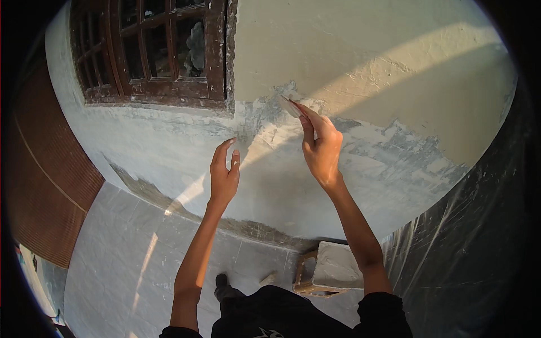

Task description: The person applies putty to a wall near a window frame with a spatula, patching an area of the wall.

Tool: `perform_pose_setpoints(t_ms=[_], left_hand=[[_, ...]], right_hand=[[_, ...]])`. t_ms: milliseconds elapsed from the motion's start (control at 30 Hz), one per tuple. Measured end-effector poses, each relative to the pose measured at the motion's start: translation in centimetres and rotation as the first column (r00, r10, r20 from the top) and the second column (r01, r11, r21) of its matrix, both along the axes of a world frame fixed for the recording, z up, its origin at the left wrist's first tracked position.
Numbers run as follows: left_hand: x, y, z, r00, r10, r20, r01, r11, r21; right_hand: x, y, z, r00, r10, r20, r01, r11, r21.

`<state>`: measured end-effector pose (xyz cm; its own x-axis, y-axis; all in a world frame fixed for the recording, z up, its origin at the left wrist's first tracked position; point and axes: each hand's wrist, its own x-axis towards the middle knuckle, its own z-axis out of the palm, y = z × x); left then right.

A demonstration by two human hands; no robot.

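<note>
My right hand [322, 143] pinches a thin, flat putty scraper [291, 107] with a pale blade and a reddish edge. The blade is at the patchy wall [270, 163], just right of the window's lower corner; whether it touches cannot be made out. Rough white and grey filler covers the lower wall, while old cream paint [360, 39] shows above a ragged border. Lower and to the left, my left hand [225, 172] is raised in front of the wall, empty, fingers curved and apart, with white specks on the fingertips.
A brown wooden window [163, 90] is set in the wall at upper left. Below right stands a wooden stool [307, 287] bearing pale putty [337, 265]. Dark plastic sheeting [462, 242] hangs at right; a brown ribbed panel [51, 163] stands left of the grey floor [112, 253].
</note>
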<state>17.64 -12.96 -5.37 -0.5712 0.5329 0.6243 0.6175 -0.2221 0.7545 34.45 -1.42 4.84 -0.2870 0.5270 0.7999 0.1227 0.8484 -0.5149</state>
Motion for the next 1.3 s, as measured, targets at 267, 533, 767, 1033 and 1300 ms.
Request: perform_pose_setpoints(t_ms=[267, 533, 767, 1033, 1300], left_hand=[[-7.0, 5.4, 2.6, 0.966, -0.066, -0.249, 0.099, 0.988, 0.123], [-11.3, 8.8, 4.1, 0.939, 0.100, -0.328, 0.025, 0.934, 0.356], [-12.4, 12.3, 3.0, 0.910, 0.250, -0.330, -0.053, 0.861, 0.505], [-12.7, 14.4, 2.0, 0.820, 0.422, -0.385, -0.151, 0.810, 0.566], [-12.8, 14.5, 1.9, 0.818, 0.438, -0.373, -0.160, 0.796, 0.583]], right_hand=[[-5.3, 3.6, -3.0, 0.961, -0.263, -0.079, 0.243, 0.677, 0.695], [-6.6, 4.9, -3.8, 0.930, -0.343, -0.131, 0.311, 0.545, 0.779], [-7.9, 6.8, -6.0, 0.915, -0.375, -0.150, 0.339, 0.511, 0.790], [-8.2, 8.6, -7.8, 0.882, -0.461, -0.100, 0.362, 0.525, 0.770], [-8.0, 8.6, -8.0, 0.877, -0.481, -0.010, 0.331, 0.590, 0.736]])
